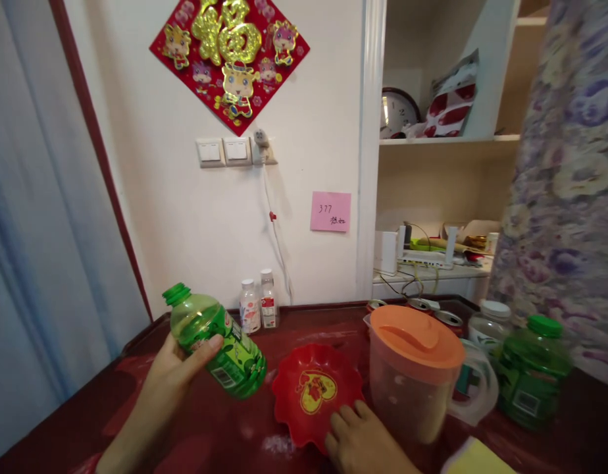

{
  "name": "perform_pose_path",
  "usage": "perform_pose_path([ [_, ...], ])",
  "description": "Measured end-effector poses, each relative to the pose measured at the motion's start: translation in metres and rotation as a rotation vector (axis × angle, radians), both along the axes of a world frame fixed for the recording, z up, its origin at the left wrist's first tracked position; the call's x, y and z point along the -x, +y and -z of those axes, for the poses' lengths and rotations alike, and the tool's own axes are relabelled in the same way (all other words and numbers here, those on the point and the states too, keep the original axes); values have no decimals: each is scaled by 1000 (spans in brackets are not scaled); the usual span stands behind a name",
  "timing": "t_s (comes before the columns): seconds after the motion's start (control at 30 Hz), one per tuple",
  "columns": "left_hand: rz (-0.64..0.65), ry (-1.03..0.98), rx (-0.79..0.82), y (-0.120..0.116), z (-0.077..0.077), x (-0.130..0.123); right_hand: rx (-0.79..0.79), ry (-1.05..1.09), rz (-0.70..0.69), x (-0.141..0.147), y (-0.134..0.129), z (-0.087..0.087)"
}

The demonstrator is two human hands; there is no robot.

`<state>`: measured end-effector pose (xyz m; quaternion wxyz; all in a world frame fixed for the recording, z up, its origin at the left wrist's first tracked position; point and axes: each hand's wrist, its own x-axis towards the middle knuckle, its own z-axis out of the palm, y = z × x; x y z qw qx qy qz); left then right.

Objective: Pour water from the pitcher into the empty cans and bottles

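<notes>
My left hand (185,368) is wrapped round a green-labelled plastic bottle (220,349), tilted with its green top towards the upper left. The bottle is held above the dark red table (205,434). In front of me lies a red dish (297,378) with a wavy rim and a yellow heart print. My right hand (360,434) has its fingers curled over the dish's front right rim; its thumb is hidden. Just right of that hand stands a clear pitcher (407,395) with an orange lid (417,336).
Two small white-capped bottles (249,309) stand by the wall. Behind and right of the pitcher are several cans (447,319), a white-lidded jar (489,322) and another green bottle (533,375). A yellow cloth or paper (476,459) lies at the front. A router (425,257) sits on the shelf.
</notes>
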<state>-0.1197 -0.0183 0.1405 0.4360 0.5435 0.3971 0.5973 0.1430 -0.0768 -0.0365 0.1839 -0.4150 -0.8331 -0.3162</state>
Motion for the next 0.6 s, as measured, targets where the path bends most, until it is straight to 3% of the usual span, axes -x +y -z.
perform_pose_path([
  [0.13,-16,-35,13,-2,7,25,-9,-29,-14,7,2,-2],
  [0.27,-12,-58,4,-2,8,33,-24,-38,-39,29,10,-5],
  [0.5,-30,-51,5,-4,11,12,-112,29,-84,56,23,-8],
  [0.6,23,-15,-21,-5,12,-4,-169,80,-115,46,11,-27],
])
